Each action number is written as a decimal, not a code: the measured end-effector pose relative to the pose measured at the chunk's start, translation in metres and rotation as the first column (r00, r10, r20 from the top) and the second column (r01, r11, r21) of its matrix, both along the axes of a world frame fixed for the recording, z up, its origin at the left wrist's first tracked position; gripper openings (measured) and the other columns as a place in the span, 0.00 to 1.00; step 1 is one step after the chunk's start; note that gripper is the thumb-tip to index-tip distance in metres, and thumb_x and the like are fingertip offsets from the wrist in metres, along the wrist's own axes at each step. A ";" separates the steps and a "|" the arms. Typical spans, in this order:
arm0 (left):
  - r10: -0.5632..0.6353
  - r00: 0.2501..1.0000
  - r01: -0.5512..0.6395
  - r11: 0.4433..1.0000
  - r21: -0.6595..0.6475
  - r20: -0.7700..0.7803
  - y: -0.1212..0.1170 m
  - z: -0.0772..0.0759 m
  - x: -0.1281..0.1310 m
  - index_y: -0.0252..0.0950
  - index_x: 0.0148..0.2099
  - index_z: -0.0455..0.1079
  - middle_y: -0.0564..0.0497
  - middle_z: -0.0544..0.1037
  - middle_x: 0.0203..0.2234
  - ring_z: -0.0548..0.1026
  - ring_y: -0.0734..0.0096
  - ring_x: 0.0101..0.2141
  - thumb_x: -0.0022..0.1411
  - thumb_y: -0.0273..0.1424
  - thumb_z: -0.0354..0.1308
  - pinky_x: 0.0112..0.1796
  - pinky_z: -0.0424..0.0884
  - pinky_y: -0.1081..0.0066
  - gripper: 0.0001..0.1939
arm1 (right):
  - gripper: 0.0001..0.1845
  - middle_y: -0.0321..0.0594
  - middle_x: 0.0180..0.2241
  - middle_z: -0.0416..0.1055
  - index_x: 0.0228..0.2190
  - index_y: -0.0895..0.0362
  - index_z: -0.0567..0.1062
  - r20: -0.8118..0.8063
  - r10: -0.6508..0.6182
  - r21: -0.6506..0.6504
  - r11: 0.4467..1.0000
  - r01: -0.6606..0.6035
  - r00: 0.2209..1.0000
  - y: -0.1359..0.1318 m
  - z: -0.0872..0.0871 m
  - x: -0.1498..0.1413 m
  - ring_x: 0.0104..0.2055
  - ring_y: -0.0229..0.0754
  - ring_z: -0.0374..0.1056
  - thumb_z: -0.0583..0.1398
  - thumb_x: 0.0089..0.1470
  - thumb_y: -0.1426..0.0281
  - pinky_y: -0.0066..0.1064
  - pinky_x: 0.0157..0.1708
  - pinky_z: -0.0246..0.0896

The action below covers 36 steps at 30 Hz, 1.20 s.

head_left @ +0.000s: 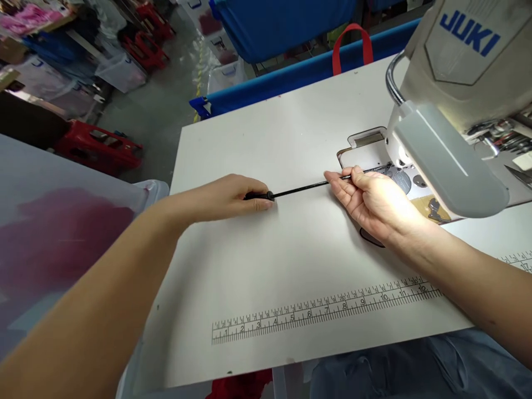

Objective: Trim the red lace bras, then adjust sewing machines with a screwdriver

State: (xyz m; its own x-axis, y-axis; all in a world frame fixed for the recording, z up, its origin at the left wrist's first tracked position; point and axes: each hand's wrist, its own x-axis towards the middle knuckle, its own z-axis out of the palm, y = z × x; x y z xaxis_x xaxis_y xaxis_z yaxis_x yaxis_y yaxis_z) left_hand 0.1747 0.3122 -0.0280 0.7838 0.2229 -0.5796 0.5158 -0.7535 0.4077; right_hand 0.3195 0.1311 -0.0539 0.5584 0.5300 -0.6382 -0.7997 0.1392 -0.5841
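The white bench (249, 249) fills most of the space before me, a pale sewing machine (490, 97) standing over its right side. The left hand (233, 197) is curled round the thick dark end (257, 196) of a slim black strip (301, 189); the right hand (374, 202) pinches it between thumb and finger. The strip runs straight between them, on towards the machine's lit work area. It looks light, perhaps slick; stiff or merely taut, I cannot tell. The thicker end seems the surest hold. Blue lettering (469, 33) reads JUKI; smaller ruler numbers (326, 310) climb from 1
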 end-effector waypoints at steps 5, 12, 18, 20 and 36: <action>-0.055 0.996 0.040 0.978 -0.204 -0.071 0.007 0.001 0.007 0.41 0.26 0.60 0.55 0.66 0.15 0.67 0.71 0.20 0.60 0.49 0.46 0.26 0.66 0.71 0.19 | 0.21 0.37 0.25 0.71 0.23 0.58 0.68 -0.011 -0.003 0.027 1.000 0.003 1.000 -0.002 -0.004 0.001 0.33 0.34 0.76 0.47 0.67 0.78 0.23 0.40 0.73; -0.051 0.999 0.049 0.992 0.119 0.018 -0.011 -0.019 -0.012 0.41 0.31 0.63 0.52 0.69 0.18 0.67 0.67 0.18 0.64 0.52 0.39 0.20 0.58 0.68 0.23 | 0.19 0.40 0.29 0.74 0.26 0.58 0.71 0.072 0.006 0.032 0.999 -0.009 0.997 -0.005 -0.011 -0.006 0.32 0.32 0.74 0.50 0.68 0.74 0.19 0.34 0.71; -0.074 0.997 0.066 0.969 0.236 0.026 -0.018 -0.024 -0.014 0.41 0.34 0.63 0.54 0.67 0.14 0.67 0.65 0.16 0.65 0.50 0.42 0.20 0.55 0.69 0.20 | 0.21 0.38 0.28 0.73 0.23 0.58 0.69 0.075 0.023 0.003 1.000 -0.023 0.997 -0.002 -0.007 -0.007 0.25 0.29 0.68 0.48 0.69 0.74 0.16 0.31 0.68; -0.082 0.997 0.076 0.961 0.266 0.013 -0.020 -0.025 -0.014 0.40 0.34 0.63 0.54 0.67 0.14 0.67 0.66 0.17 0.66 0.50 0.42 0.20 0.54 0.69 0.20 | 0.21 0.38 0.28 0.73 0.23 0.57 0.68 0.080 0.029 -0.009 1.000 -0.028 0.996 -0.002 -0.007 -0.007 0.25 0.29 0.68 0.48 0.69 0.74 0.16 0.31 0.68; -0.100 0.993 0.115 0.783 0.612 -0.059 -0.037 -0.032 -0.012 0.36 0.36 0.66 0.49 0.71 0.19 0.66 0.67 0.17 0.68 0.49 0.45 0.21 0.48 0.71 0.22 | 0.21 0.39 0.28 0.74 0.23 0.58 0.70 0.009 0.022 -0.027 0.999 -0.022 1.000 0.000 -0.004 -0.005 0.25 0.28 0.69 0.49 0.68 0.75 0.15 0.30 0.70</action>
